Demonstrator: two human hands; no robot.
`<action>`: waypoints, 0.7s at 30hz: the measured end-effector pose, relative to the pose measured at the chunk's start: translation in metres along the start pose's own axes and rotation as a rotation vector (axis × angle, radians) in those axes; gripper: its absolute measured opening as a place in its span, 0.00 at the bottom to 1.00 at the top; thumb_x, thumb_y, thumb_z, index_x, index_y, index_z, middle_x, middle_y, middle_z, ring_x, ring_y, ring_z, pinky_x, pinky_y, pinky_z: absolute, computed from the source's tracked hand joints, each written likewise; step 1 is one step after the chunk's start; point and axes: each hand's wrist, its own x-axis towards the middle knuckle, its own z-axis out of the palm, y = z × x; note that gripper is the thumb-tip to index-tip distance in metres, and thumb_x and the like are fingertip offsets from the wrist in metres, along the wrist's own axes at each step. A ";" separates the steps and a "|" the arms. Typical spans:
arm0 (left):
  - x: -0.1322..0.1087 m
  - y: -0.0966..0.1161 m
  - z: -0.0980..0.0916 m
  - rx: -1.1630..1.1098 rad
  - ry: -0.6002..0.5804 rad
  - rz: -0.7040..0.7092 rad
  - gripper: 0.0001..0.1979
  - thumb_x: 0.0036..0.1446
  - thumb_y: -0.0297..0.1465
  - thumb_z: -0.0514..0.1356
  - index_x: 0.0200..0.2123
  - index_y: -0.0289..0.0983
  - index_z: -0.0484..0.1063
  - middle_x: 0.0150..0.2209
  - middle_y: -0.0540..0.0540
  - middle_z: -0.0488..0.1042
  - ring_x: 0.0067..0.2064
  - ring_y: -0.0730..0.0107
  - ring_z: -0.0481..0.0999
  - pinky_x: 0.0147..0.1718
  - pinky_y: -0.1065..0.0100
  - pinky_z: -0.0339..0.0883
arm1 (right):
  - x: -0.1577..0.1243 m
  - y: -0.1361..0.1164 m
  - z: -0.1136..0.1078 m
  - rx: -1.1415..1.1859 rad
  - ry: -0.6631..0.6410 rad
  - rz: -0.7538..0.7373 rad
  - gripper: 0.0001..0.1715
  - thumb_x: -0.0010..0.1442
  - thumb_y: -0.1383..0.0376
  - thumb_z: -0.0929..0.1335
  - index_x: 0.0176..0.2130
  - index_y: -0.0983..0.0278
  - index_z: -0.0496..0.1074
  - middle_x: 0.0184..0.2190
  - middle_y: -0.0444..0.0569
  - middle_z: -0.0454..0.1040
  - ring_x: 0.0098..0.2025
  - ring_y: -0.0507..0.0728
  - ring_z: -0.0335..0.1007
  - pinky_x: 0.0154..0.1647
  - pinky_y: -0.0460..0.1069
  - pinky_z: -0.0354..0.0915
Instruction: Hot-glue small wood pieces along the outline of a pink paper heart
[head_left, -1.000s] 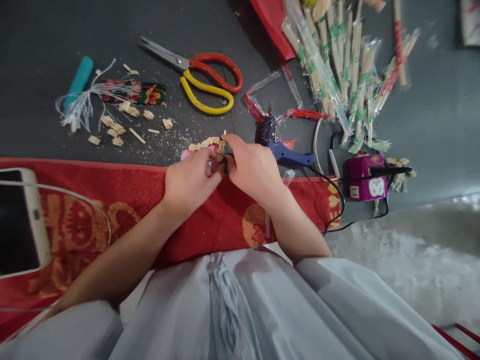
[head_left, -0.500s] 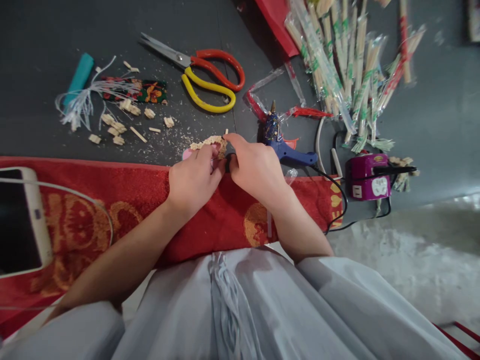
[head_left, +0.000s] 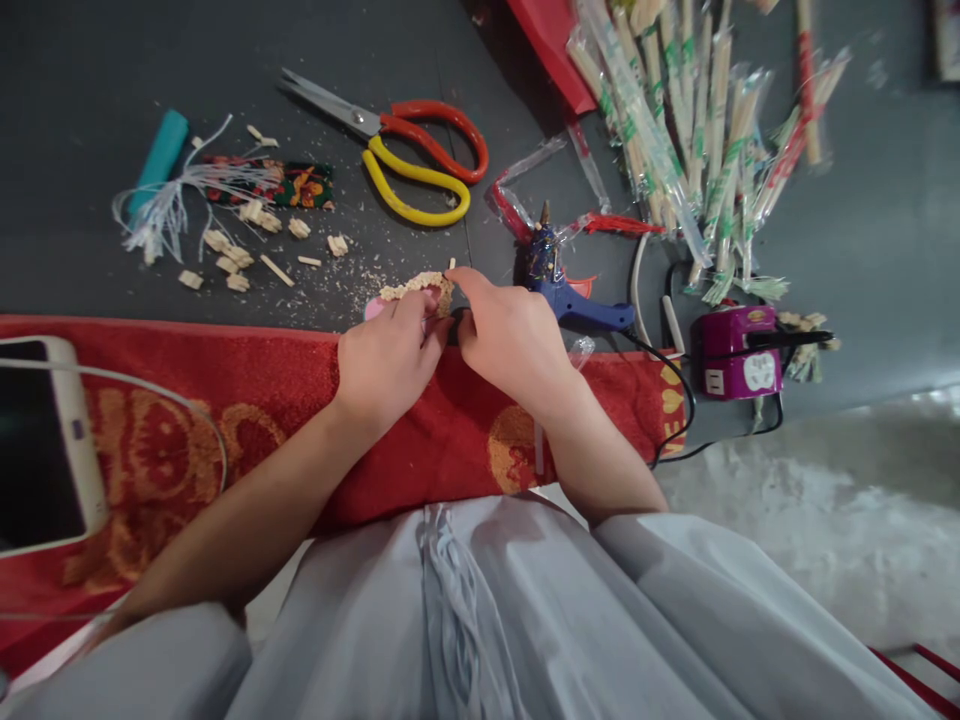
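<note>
Close to the table's near edge, my left hand (head_left: pixel 384 355) has its fingers closed round a curved, pale piece built of small wooden bits (head_left: pixel 411 284). Part of it is hidden by the fingers, and something pink (head_left: pixel 373 309) shows at its left side. My right hand (head_left: pixel 517 345) is curled against the other end, its index fingertip pressed there beside a short upright stick (head_left: pixel 451 264). A dark bit shows by the right thumb. Just right of this hand lies a blue glue gun (head_left: pixel 577 303), nozzle pointing away.
Scissors (head_left: pixel 420 160) with red and yellow handles lie ahead. Wood chips (head_left: pixel 232 250), white strings (head_left: pixel 169 205) and a teal roll (head_left: pixel 159 150) are at left. Wrapped chopsticks (head_left: pixel 697 130) and a purple box with cables (head_left: pixel 739 350) are at right. A phone (head_left: pixel 37 450) rests on red cloth (head_left: pixel 442 430).
</note>
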 end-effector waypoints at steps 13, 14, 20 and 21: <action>-0.009 0.001 -0.001 0.045 0.056 0.051 0.13 0.64 0.39 0.59 0.45 0.37 0.75 0.34 0.46 0.80 0.34 0.63 0.80 0.30 0.68 0.62 | -0.001 0.000 -0.005 0.033 -0.023 0.014 0.36 0.62 0.72 0.59 0.68 0.68 0.60 0.42 0.58 0.82 0.42 0.63 0.80 0.41 0.52 0.68; -0.012 0.000 -0.001 0.065 0.084 0.085 0.12 0.64 0.39 0.59 0.42 0.37 0.76 0.33 0.45 0.80 0.34 0.63 0.79 0.29 0.67 0.61 | -0.001 0.000 -0.005 0.038 -0.027 0.018 0.37 0.62 0.72 0.59 0.69 0.68 0.59 0.42 0.58 0.82 0.42 0.63 0.79 0.41 0.52 0.68; -0.024 -0.007 -0.002 0.109 0.220 0.369 0.18 0.65 0.34 0.53 0.25 0.39 0.76 0.22 0.46 0.72 0.24 0.67 0.71 0.23 0.65 0.51 | -0.001 0.004 -0.005 0.069 0.030 0.012 0.37 0.61 0.72 0.58 0.68 0.69 0.60 0.39 0.56 0.83 0.38 0.60 0.78 0.39 0.50 0.66; -0.025 -0.007 -0.002 0.115 0.248 0.418 0.18 0.65 0.32 0.53 0.23 0.39 0.75 0.20 0.47 0.71 0.23 0.68 0.70 0.23 0.65 0.50 | -0.001 0.004 -0.005 0.072 0.040 0.011 0.37 0.61 0.72 0.58 0.68 0.69 0.61 0.39 0.55 0.83 0.38 0.59 0.78 0.39 0.50 0.66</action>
